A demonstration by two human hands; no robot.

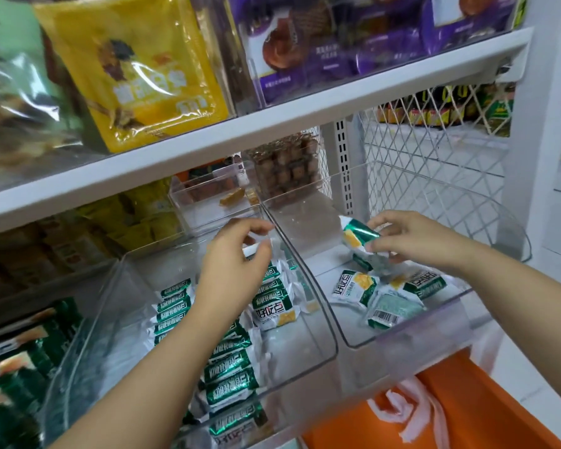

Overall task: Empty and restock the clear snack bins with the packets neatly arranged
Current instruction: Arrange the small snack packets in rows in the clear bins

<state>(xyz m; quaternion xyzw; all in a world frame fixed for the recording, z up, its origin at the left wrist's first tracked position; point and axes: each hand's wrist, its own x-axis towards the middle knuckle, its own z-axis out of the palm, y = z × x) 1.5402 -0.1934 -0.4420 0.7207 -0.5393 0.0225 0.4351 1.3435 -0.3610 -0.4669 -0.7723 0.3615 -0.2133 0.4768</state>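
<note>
Restock step, sorting phase. Left hand [237,254] is down in the left bin [308,345], fingers curled, thumb and forefinger pinching the white-edged packet [252,251] at the far end of the standing rows [230,367], which run from under that wrist toward the person. Right hand [412,238] hangs over the right bin [418,328], fingers closed on the lifted packet [358,236], green-and-white, tilted, clear of the bin floor. Loose packets [353,288] lie flat and jumbled just below and nearer than the right hand. Judgement: loose stock is being moved into the rows. Next move calls for carrying the lifted packet across the shared wall between the hands, turning it on edge, label matching its neighbours, and seating it where the left hand marks the gap
</note>
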